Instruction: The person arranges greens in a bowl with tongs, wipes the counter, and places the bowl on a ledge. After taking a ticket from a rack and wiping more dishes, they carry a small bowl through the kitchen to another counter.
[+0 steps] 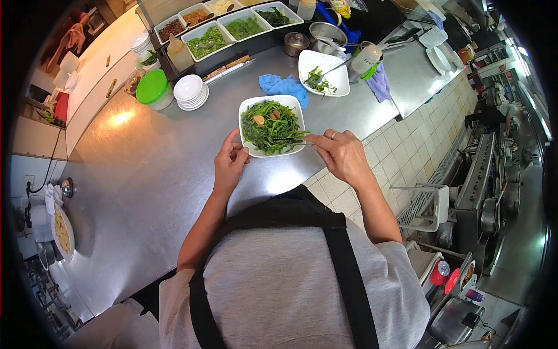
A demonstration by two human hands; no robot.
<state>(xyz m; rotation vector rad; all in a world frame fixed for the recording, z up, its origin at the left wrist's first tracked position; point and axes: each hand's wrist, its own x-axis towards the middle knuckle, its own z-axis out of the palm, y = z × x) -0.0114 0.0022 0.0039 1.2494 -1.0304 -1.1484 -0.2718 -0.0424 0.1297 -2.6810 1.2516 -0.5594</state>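
Observation:
A square white bowl [287,99] filled with cooked leafy greens [270,131], topped with a few brownish pieces, stands on the steel counter in front of me. My left hand [231,160] grips its lower left rim, thumb at the edge and fingers curled. From the right, my right hand [340,154] pinches thin metal tongs [301,143], whose tips reach into the greens. Behind the bowl lies a crumpled blue cloth [283,87]. Farther right, a second white bowl [343,88] contains a small heap of greens and a long-handled utensil.
Trays of chopped toppings [226,29] line the counter's back. Stacked small white dishes [190,92] and a green-lidded tub [153,88] stand at left. A squeeze bottle [365,61] and purple cloth [379,82] are right; a dish of food [62,231] sits far left.

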